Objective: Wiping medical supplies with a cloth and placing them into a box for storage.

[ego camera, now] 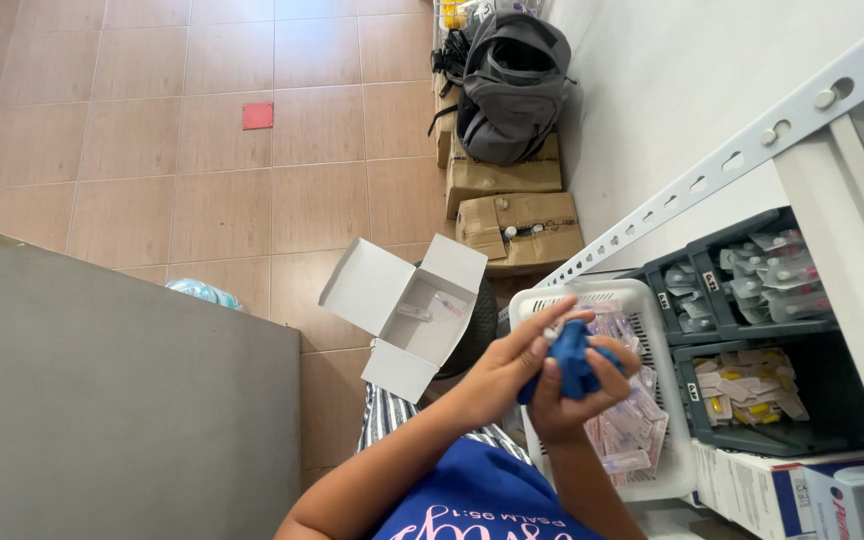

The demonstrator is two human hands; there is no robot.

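Observation:
Both my hands meet at the lower centre, over a white plastic basket [652, 310]. A crumpled blue item [572, 362], soft like a glove or cloth, is pinched between them. My left hand [502, 368] grips it from the left with fingers stretched over its top. My right hand [564, 405] holds it from below, thumb curled around its right side. The basket holds several clear-wrapped packets [632, 430]. Left of my hands, an open white carton [402, 305] has a few small packets lying inside.
Dark bins [742, 280] of wrapped packets sit on a white metal shelf [752, 150] at right, with printed boxes [792, 490] below. A grey backpack [512, 85] rests on cardboard boxes [517, 225] on the tiled floor. A grey panel [112, 400] fills the lower left.

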